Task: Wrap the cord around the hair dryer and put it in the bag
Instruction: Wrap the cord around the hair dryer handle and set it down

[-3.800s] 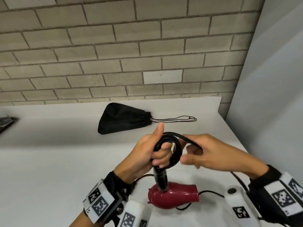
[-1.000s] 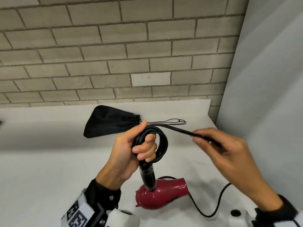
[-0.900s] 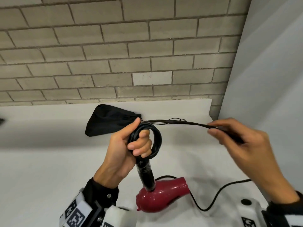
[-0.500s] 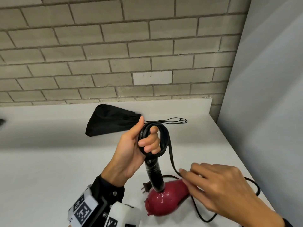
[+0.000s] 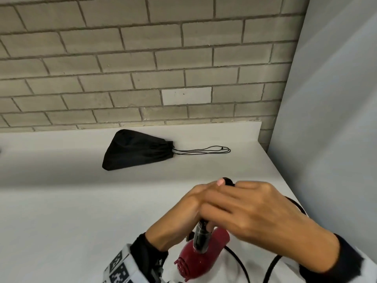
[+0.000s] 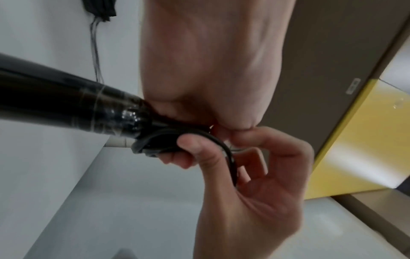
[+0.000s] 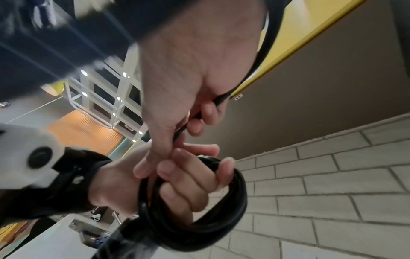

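Head cam: above, looking forward and down; white tabletop [image 5: 61, 211] mid-frame, grey brick wall [image 5: 142, 58] across top. Left wrist cam: very close, looks along glossy black dryer handle [image 6: 55, 105], frame left. Right wrist cam: close, tilted upward. All three share the coiled black cord [image 7: 213, 227].

The left hand [image 6: 210, 61] closes its grip around the end of the hair dryer's black handle [image 6: 66, 106]. Below it, the right hand [image 6: 255, 184] pinches the black cord [image 6: 221, 145] beside the handle. A black bag [image 6: 99, 7] lies on the white surface [image 6: 44, 43].
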Demonstrator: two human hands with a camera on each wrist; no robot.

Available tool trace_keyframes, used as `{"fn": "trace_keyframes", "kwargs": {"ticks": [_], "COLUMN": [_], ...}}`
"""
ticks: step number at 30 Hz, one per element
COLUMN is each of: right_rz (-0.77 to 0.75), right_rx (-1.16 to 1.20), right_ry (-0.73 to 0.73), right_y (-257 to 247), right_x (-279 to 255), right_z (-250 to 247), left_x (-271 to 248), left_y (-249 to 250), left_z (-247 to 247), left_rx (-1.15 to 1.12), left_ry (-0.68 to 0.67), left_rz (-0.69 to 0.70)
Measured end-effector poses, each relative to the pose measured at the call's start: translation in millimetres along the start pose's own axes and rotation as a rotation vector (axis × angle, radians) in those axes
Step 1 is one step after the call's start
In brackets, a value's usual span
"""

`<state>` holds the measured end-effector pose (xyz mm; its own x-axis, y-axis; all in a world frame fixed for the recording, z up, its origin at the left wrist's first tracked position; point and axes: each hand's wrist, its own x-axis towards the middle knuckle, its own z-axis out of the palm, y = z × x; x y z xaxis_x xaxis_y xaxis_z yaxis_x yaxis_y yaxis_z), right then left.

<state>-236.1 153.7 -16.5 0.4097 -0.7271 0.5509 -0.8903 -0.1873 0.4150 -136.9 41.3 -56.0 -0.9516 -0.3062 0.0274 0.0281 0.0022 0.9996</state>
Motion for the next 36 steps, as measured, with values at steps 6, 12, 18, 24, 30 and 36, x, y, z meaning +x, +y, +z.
{"fn": "trace_keyframes", "kwargs": {"ticks": [6, 12, 18, 24, 30, 36], "right_rz": [0.18, 0.335, 0.612, 0.726, 0.246, 0.26], "right_rx": [0.358, 0.703, 0.926, 0.673, 0.477, 0.35], "right_ry": [-0.075, -0.078, 0.029, 0.266, -0.063, -0.062], "right_y": [20, 34, 52, 64, 86, 107], "right_x": [9, 11, 2, 5, -6, -33], "right_z": [2, 12, 19, 25, 20, 9], "left_x": [1, 7, 4, 8, 7, 3], "left_y": [19, 25, 20, 23, 32, 48], "left_z": [2, 1, -8, -7, -30, -46], "left_rx": [0.142, 0.122, 0.003, 0.13, -0.109, 0.1], "left_ry": [0.067, 0.002, -0.161, -0.246, -0.188, -0.219], "left_rz": [0.001, -0.063, -0.05, -0.068, -0.045, -0.024]}}
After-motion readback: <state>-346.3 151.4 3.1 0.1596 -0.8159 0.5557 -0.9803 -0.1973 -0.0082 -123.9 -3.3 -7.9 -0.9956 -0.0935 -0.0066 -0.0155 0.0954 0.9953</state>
